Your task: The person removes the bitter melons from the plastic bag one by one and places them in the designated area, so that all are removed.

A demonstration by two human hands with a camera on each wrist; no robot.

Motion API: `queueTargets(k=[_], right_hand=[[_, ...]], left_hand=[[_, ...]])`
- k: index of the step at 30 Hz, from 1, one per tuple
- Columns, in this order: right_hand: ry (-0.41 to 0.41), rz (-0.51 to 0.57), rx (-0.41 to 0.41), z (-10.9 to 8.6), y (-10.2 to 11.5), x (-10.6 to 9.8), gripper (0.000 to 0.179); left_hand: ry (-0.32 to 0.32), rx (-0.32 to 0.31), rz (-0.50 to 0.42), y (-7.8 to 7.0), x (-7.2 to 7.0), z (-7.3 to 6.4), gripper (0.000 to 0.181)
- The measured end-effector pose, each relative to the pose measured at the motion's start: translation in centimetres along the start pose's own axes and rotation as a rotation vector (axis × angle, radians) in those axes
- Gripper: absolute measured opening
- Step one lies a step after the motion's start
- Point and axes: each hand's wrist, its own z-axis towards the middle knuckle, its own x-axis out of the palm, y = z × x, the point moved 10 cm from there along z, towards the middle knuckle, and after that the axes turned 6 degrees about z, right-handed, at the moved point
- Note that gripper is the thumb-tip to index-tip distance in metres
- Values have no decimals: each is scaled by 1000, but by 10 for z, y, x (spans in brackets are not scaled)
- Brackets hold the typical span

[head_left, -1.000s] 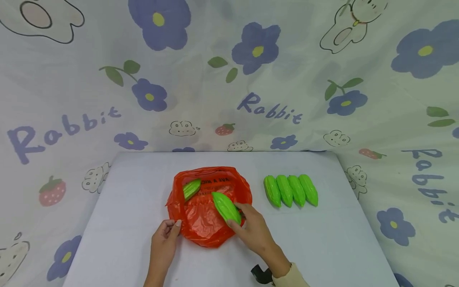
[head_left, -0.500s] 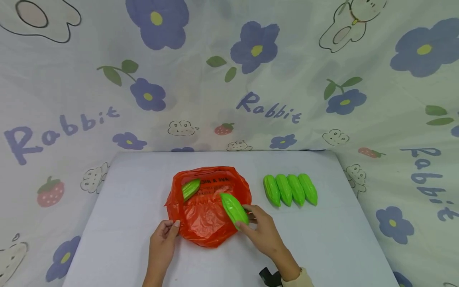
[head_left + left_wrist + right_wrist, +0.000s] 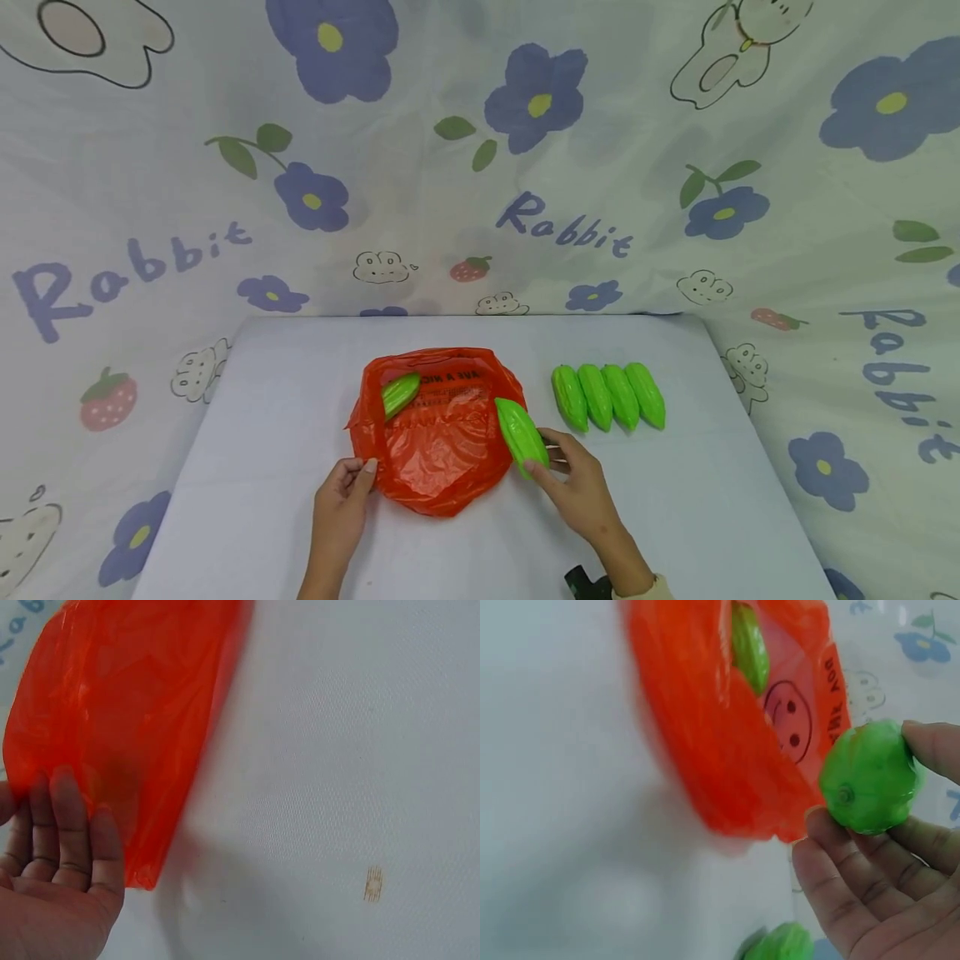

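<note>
A red plastic bag [image 3: 442, 467] lies with its mouth spread, and one green ridged gourd [image 3: 401, 395] shows inside at its left. At the bag's near-left rim, my left hand [image 3: 341, 504] pinches the plastic between thumb and curled fingers; the left wrist view shows the fingers [image 3: 71, 832] against the red film. My right hand [image 3: 585, 492] grips another gourd [image 3: 521, 433] between thumb and fingers, over the bag's right edge. In the right wrist view this gourd [image 3: 874, 776] is seen end-on, with the bag [image 3: 697, 742] behind it.
Several matching green gourds [image 3: 609, 398] lie side by side in a row to the right of the bag on the white table [image 3: 690, 500]. Behind the table hangs a patterned cloth [image 3: 420, 200]. A black object [image 3: 587, 583] sits at my right wrist.
My right hand has moved to the right with the gourd, from over the bag's mouth to its right edge. My left hand has stayed at the bag's rim.
</note>
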Motion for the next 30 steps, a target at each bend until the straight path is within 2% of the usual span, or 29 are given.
queueTargets(k=[11,18,30], right_hand=[[-101,-36,-1,-7,-16,-32,55],[-167,-94,59,-15,-35,-51,58],[-268,-159,38,-23,-44,-83,58]], left_hand=[[-2,-3,6,1,2,1,43],[2,-12,4,3,3,1,43],[5,-17,6,2,3,1,44]])
